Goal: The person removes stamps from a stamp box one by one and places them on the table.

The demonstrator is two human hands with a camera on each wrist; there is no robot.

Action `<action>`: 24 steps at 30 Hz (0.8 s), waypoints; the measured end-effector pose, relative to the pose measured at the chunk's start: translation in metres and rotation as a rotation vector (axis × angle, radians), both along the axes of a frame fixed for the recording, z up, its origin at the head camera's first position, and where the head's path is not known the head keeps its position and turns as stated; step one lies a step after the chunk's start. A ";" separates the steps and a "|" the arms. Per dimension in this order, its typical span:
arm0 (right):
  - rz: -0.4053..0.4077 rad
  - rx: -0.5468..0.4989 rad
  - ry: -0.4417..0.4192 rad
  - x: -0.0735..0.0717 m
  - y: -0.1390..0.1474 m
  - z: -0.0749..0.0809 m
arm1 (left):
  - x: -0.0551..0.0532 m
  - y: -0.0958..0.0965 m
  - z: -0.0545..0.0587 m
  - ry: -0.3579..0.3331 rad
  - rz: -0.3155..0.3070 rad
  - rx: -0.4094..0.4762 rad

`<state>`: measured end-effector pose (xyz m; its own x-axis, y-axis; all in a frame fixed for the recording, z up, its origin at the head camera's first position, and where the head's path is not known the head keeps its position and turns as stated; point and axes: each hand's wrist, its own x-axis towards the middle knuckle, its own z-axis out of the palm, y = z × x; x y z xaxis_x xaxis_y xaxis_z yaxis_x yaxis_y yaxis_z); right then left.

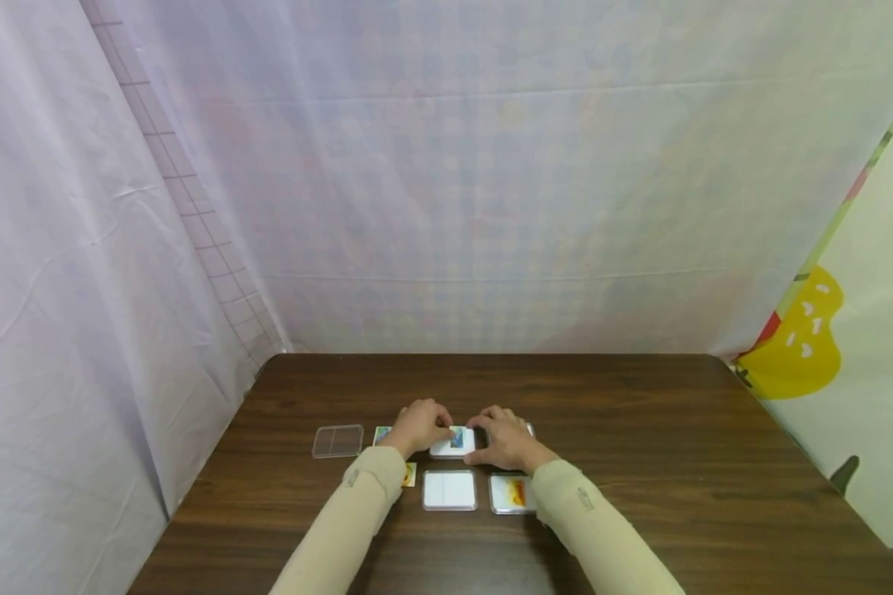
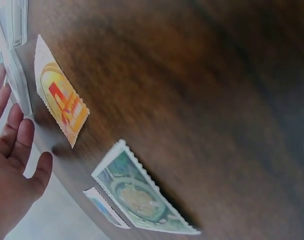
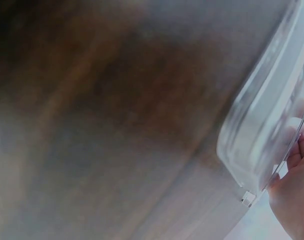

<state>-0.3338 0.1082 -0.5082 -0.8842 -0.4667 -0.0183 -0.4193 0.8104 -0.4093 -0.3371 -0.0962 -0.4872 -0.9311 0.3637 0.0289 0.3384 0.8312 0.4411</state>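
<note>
The blue stamp (image 1: 457, 437) lies on a white case (image 1: 448, 452) on the desk (image 1: 655, 463). The left hand (image 1: 419, 426) has its fingertips by the stamp's left side; I can't tell if they pinch it. The right hand (image 1: 508, 440) spreads thumb and finger wide, holding the case's right end. The stamp looks paper-thin, so it should be light and easy to bend or rip. Best hold its edges, softly.

The case (image 3: 257, 125) is clear, glossy plastic, the stamps (image 2: 62, 97) perforated paper, the tabletop (image 1: 677, 479) smooth wood-grain, the sleeves (image 1: 342, 521) matt cloth.
</note>
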 end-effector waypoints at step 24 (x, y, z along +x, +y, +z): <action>0.008 -0.002 0.010 0.002 0.000 0.001 | -0.001 -0.004 0.001 0.041 -0.018 0.066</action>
